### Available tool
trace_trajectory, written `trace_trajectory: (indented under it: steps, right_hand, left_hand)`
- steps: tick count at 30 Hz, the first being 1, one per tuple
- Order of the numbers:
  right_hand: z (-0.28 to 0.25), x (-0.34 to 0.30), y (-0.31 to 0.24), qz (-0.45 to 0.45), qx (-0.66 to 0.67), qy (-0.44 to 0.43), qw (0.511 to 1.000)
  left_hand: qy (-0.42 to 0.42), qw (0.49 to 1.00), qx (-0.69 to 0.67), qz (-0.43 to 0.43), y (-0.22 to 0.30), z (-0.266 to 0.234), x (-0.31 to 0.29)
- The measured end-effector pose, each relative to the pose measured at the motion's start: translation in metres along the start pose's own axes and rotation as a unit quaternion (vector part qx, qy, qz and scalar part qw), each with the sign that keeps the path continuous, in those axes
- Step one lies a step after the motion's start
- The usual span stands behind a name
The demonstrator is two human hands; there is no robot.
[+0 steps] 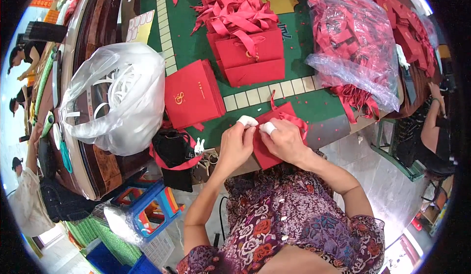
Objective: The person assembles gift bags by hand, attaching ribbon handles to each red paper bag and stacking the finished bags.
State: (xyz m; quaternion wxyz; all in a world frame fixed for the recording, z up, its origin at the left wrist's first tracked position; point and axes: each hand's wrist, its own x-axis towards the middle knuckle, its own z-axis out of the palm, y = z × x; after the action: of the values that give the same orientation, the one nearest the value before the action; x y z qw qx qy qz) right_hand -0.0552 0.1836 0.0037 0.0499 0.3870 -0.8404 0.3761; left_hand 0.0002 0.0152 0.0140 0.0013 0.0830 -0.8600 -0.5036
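A red paper bag lies flat at the table's near edge, with a red ribbon loose along its right side. Over the bag's left edge is my left hand, thumb and forefinger pinched together. My right hand rests on the bag with its fingers curled, the tips close to the left hand's. White finger covers wrap a fingertip on each hand. What the fingers grip is too small to make out. To the left lies a stack of flat red bags.
Red bags with ribbon handles stand beyond my hands. A clear plastic sack of red ribboned pieces is at the right, a white plastic bag of white cords at the left. Keys and a black pouch sit by the near edge. Other people are around.
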Motion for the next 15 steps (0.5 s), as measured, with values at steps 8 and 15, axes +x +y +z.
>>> trace_trajectory:
  steps: [8, 15]
  right_hand:
    - [-0.025, 0.003, -0.010, 0.141, 0.096, -0.105, 0.980]
    - [-0.056, 0.029, 0.013, 0.121, 0.104, -0.068, 0.985]
  left_hand:
    - [-0.030, 0.996, 0.008, -0.080, 0.008, -0.001, 0.003]
    - [0.006, 0.998, 0.050, 0.028, 0.012, 0.007, -0.002]
